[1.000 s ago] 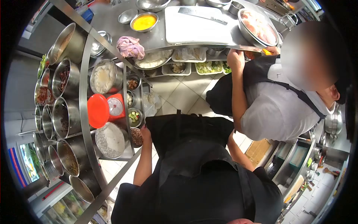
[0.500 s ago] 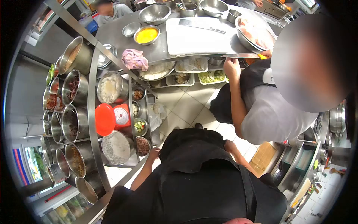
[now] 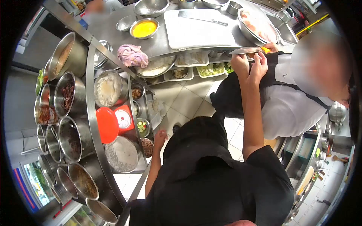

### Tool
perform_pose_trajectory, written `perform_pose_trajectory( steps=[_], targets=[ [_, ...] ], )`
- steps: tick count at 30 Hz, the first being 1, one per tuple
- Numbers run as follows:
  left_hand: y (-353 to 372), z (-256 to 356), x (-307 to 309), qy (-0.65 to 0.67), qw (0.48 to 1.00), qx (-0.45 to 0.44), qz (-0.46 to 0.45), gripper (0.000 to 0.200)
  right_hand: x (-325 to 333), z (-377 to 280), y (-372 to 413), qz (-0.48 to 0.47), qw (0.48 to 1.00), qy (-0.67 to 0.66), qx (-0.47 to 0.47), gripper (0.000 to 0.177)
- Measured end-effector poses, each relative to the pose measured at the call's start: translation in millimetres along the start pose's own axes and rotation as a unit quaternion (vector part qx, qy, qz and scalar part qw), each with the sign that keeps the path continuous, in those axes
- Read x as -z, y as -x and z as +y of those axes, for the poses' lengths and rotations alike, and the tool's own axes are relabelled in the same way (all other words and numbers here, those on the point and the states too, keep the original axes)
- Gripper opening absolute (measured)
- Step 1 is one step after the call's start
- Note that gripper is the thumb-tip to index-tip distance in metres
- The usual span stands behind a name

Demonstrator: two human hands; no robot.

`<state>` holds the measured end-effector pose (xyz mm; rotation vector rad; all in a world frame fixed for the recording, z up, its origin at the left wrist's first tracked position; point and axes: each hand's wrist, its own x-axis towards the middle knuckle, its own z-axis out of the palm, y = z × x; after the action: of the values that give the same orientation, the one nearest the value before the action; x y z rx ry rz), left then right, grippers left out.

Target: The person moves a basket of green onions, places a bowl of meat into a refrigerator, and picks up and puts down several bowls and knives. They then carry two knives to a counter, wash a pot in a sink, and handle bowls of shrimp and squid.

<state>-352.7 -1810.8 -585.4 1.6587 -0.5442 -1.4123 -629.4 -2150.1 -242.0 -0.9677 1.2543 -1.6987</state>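
My right hand [image 3: 259,67] is raised to a knife [image 3: 245,50] with a yellow handle, its fingers bunched against the knife near where blade meets handle. The exact grip is partly hidden. A co-worker's left hand [image 3: 240,62] is under the blade, right beside mine, and their other hand [image 3: 272,46] is at the handle. Low on the left hangs my left hand [image 3: 161,138], empty, with loosely curled fingers apart. Close to it are a bowl of reddish-brown bits [image 3: 147,147] and a bowl of cut green vegetables [image 3: 143,127].
The steel counter holds a white cutting board [image 3: 200,34] with another knife [image 3: 201,18], a bowl of yellow liquid [image 3: 144,28], a pink cloth [image 3: 132,55] and a bowl of raw meat [image 3: 258,28]. A red scale [image 3: 123,118] and several steel pots line the left shelves. The co-worker [image 3: 292,101] stands close at right.
My right hand has risen from beside my body to the knife in the co-worker's hands. My left hand has lifted slightly. The view has shifted, and the co-worker appears farther right.
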Motion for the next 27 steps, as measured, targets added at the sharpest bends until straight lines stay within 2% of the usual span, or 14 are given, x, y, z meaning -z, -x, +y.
perform_pose_trajectory(
  steps=[2,6,7,8,10,11,12,14,16,17,18,20,24,27],
  targets=[
    [14.4,-7.9,1.1,-0.019,1.0,0.024,0.008,0.025,-8.0,2.8,-9.5,0.042,0.997,0.062,0.014,0.035],
    [24.0,-34.9,11.9,-0.135,0.987,0.055,0.071,0.024,-0.9,34.1,-57.5,0.086,0.987,-0.003,-0.133,0.044],
    [18.2,-40.5,16.0,-0.131,0.985,0.068,0.088,0.025,43.6,88.8,-120.5,0.0,0.983,0.155,-0.103,0.05],
    [9.9,-41.3,20.4,-0.135,0.984,0.072,0.088,0.025,41.2,111.0,-144.5,0.099,0.974,0.012,-0.204,0.054],
    [-10.8,-42.0,19.4,-0.025,0.991,0.104,0.081,0.024,46.0,140.1,-186.4,0.15,0.952,0.002,-0.266,0.056],
    [-28.6,-57.3,27.5,-0.152,0.983,0.045,0.092,0.021,40.9,137.3,-191.8,0.098,0.947,-0.021,-0.305,0.056],
    [-39.8,-36.8,20.8,-0.153,0.982,0.041,0.098,0.021,35.2,131.2,-193.1,0.047,0.937,-0.048,-0.343,0.055],
    [-57.1,10.4,8.4,0.033,0.985,0.143,0.09,0.018,27.8,148.2,-200.7,0.061,0.927,-0.061,-0.364,0.048],
    [-79.6,57.9,-7.6,-0.035,0.998,0.033,0.035,0.019,36.7,195.0,-221.7,-0.052,0.962,0.087,-0.255,0.038],
    [-94.6,78.6,-15.3,-0.037,0.999,-0.005,-0.008,0.02,16.5,180.6,-206.2,-0.031,0.958,0.23,-0.167,0.028],
    [-111.2,97.2,-23.9,-0.029,0.999,-0.03,-0.011,0.02,12.6,204.0,-208.0,-0.068,0.946,0.316,-0.032,0.025],
    [-136.0,131.4,-38.8,-0.025,0.998,-0.05,-0.004,0.021,-14.8,190.7,-192.1,-0.146,0.894,0.423,0.025,0.024],
    [-163.2,211.8,-79.7,-0.038,0.992,-0.119,0.002,0.019,-59.5,208.0,-179.9,-0.232,0.84,0.421,0.252,0.021],
    [-181.7,250.9,-106.2,-0.042,0.987,-0.153,-0.029,0.017,-80.3,228.6,-190.7,-0.255,0.839,0.416,0.241,0.031]
  ],
)
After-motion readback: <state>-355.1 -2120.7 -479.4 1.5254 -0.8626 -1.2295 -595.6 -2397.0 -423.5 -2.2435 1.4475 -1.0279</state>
